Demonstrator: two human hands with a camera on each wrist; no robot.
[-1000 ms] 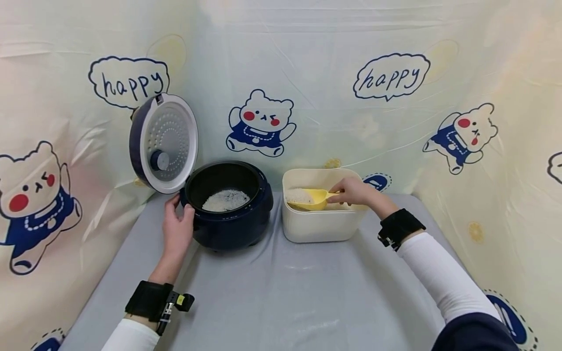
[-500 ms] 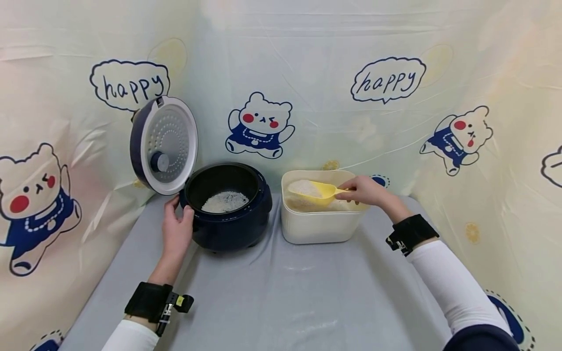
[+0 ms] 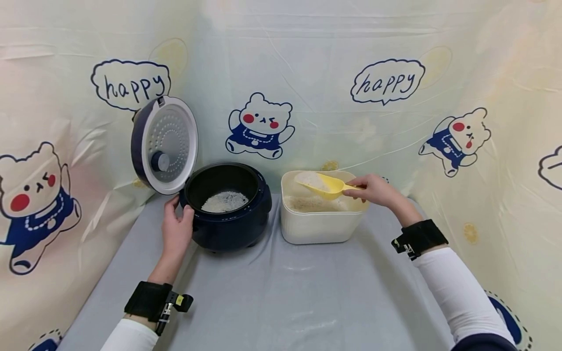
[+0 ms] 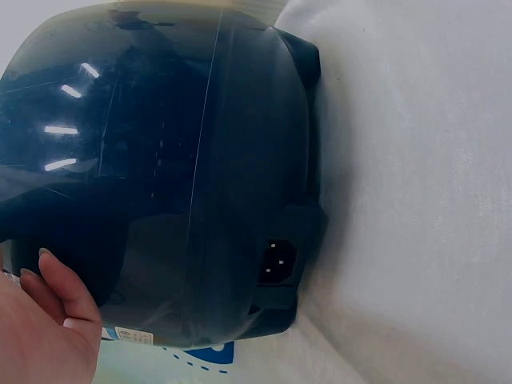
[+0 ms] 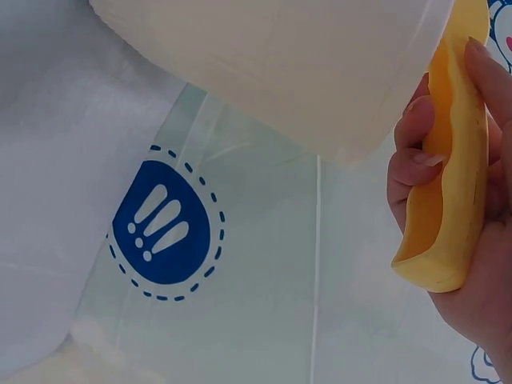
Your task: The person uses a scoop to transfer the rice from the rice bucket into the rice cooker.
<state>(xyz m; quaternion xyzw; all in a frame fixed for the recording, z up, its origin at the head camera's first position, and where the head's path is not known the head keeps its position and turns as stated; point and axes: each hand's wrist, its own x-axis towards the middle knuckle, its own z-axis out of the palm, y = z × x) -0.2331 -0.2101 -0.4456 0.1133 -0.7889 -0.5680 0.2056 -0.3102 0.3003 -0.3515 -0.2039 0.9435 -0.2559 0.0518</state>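
A yellow scoop [image 3: 330, 188] heaped with white rice [image 3: 311, 180] is in my right hand [image 3: 372, 190], above the cream bin [image 3: 321, 229]. In the right wrist view, fingers and thumb curl round the scoop's hollow handle [image 5: 468, 168]. More rice [image 3: 313, 204] lies in the bin below. To the left stands a dark blue rice cooker [image 3: 232, 231] with its lid [image 3: 171, 141] raised. White rice [image 3: 225, 201] covers part of the pot's bottom. My left hand [image 3: 176, 231] grips the cooker's left side by the hinge; its bent fingers [image 4: 68, 288] show against the dark shell.
A grey cloth covers the table [image 3: 272, 302]. Behind it and at both sides hangs a pale curtain [image 3: 325, 122] printed with bears. The cooker's power socket [image 4: 278, 262] faces the left wrist camera, with no cord in it.
My right hand has lifted the loaded scoop from down in the bin's rice to above the bin, shifting slightly right. My left hand and the cooker have stayed in place.
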